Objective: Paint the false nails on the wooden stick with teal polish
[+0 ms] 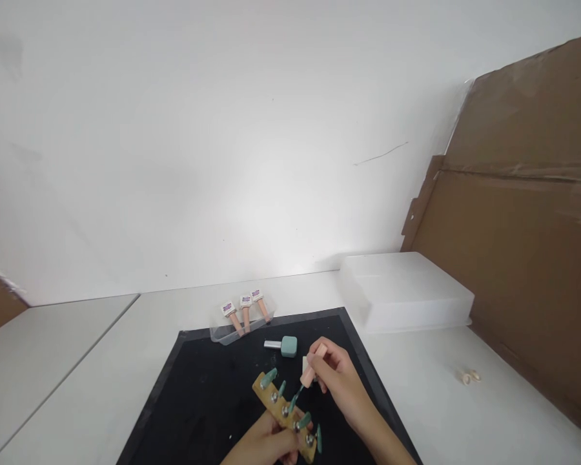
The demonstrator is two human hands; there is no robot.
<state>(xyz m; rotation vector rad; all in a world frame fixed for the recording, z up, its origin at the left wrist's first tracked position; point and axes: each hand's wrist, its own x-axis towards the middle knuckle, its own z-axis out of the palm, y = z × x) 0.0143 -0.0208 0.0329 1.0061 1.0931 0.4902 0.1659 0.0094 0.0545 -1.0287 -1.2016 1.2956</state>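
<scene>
Nearest the lens, the left hand (pixel 266 444) has its fingers wrapped around a flat tan wooden holder bar (pixel 285 413) carrying glossy teal nail tips (pixel 293 403) on metal studs. Right hand (pixel 336 378) fingers pinch a slim peach-capped polish brush (pixel 310 373) just above one tip. Judgement: steady the bar, keep strokes light. Beyond the fingers a squat teal bottle (pixel 288 345) lies on the matte black mat (pixel 198 394).

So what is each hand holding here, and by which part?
The right hand pinches a pink brush cap by its upper end. The left hand grips the wooden nail holder by its near end.
</scene>
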